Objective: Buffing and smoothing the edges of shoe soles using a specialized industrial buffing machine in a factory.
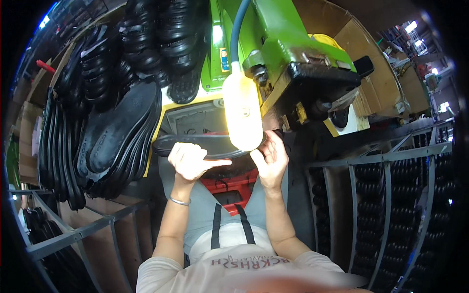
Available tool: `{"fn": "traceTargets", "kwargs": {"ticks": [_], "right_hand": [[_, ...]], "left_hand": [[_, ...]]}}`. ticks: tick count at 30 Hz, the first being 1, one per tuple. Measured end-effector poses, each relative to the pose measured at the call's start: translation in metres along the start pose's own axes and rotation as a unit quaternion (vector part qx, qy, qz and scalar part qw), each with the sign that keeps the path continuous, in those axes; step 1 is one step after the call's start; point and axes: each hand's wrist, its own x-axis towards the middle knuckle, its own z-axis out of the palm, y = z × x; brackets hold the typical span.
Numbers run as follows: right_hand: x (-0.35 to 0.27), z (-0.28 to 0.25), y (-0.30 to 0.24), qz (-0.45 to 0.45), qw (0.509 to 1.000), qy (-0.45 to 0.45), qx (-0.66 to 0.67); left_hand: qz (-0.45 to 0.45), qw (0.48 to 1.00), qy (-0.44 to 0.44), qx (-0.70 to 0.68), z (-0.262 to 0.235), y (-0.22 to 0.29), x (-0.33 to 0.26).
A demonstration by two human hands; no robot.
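A black shoe sole (210,145) lies sideways between my two hands, just in front of the green machine (283,29). My left hand (186,160) is closed round its left part, the thumb stretched along the near edge. At the other end my right hand (269,157) grips the tip between thumb and fingers. A brightly lit lamp (243,110) on a blue-grey cable hangs over the sole and hides part of its right half.
Stacked black soles (117,132) fill the left side, with more piled behind them. Metal racks (381,155) holding several rows of soles stand at the right, another rack (83,237) at the lower left. A cardboard box (378,63) is behind the machine. Something red (227,188) shows between my legs.
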Motion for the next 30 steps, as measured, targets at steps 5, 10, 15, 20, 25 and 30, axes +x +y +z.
{"fn": "traceTargets", "kwargs": {"ticks": [5,10,15,20,25,30], "right_hand": [[-0.008,-0.006,-0.014,-0.016,0.998,-0.041,0.038],[-0.016,-0.015,-0.014,0.015,0.997,-0.030,0.062],[-0.021,-0.018,-0.011,0.022,0.997,-0.021,0.075],[-0.025,-0.011,-0.013,0.038,0.990,0.024,0.135],[-0.026,-0.011,0.011,0.138,0.962,0.108,0.208],[-0.024,-0.035,0.041,0.098,0.990,0.078,0.072]], "left_hand": [[-0.002,0.999,-0.049,0.007,-0.009,0.011,0.008],[0.015,0.996,-0.082,0.009,-0.005,0.016,0.008],[0.027,0.998,-0.056,-0.014,0.005,0.018,0.003],[0.045,0.997,-0.065,-0.013,0.013,0.022,0.002],[0.032,0.986,-0.164,-0.018,0.039,0.053,0.003],[0.022,0.978,-0.185,-0.099,0.043,0.072,-0.026]]}}
